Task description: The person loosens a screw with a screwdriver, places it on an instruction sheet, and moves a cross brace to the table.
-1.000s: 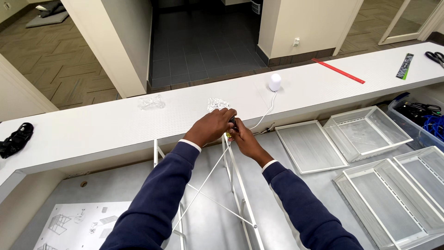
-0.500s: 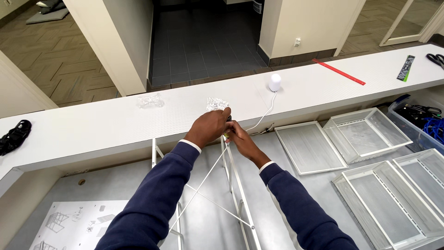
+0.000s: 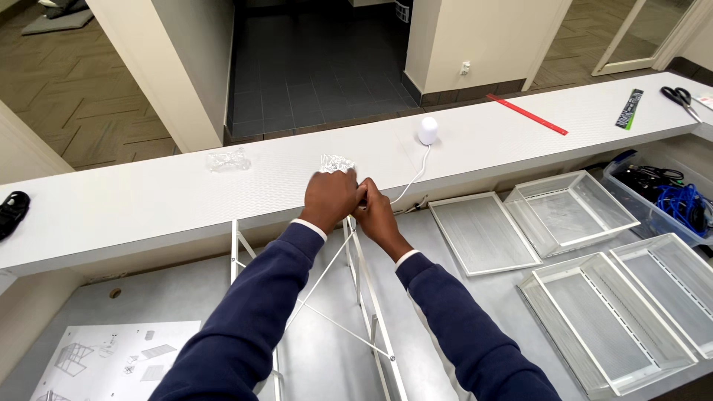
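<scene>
Head view: your left hand [image 3: 332, 199] and right hand [image 3: 377, 215] sit pressed together, both pinching the top of the thin white metal rod frame [image 3: 356, 275] at 12 o'clock. They have barely shifted since a second ago. The frame stands against the long white textured counter [image 3: 148, 197]; crinkled clear plastic bag [image 3: 336, 162] just beyond.

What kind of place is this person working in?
Likely an office or home work counter used for flat-pack assembly: a white metal frame, mesh drawer baskets, and an instruction sheet lie on the grey worktop.
</scene>
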